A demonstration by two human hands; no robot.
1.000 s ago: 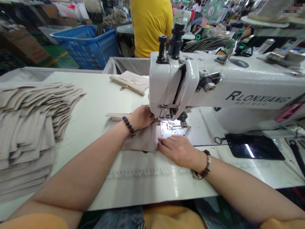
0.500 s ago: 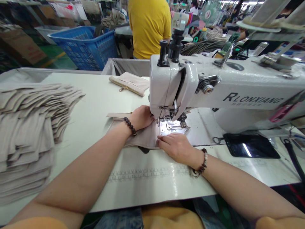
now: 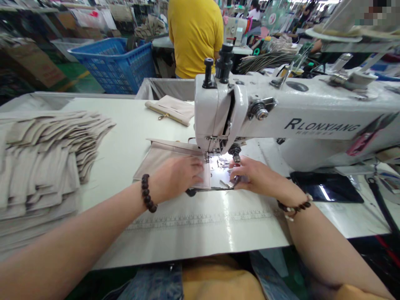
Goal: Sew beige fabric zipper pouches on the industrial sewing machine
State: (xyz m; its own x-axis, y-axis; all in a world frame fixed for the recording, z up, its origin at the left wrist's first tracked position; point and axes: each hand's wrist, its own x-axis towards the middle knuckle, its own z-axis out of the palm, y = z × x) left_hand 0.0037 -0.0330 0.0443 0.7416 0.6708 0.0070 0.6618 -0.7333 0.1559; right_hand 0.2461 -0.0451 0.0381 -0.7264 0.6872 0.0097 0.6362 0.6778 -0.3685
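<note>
A beige fabric piece [image 3: 156, 160] with a folded upper edge lies on the table, its right side by the needle of the white sewing machine [image 3: 215, 112]. My left hand [image 3: 179, 175] rests on this fabric, fingers stretched toward the needle. Right of the needle, over the lit metal plate [image 3: 215, 180], my right hand [image 3: 254, 175] has its fingers curled together. A small metallic part shows at these fingertips; whether it is a held tool or part of the machine is unclear.
Stacked beige fabric pieces [image 3: 40, 166] cover the table's left side. A zippered beige piece [image 3: 175, 108] lies behind. A black phone [image 3: 328, 187] is at right. Beyond stand a blue basket [image 3: 115, 66] and a person in a yellow shirt [image 3: 195, 37].
My left hand has come back from behind the presser foot onto the fabric's front part. My right hand has left the fabric edge and moved right, its fingers now curled over the plate.
</note>
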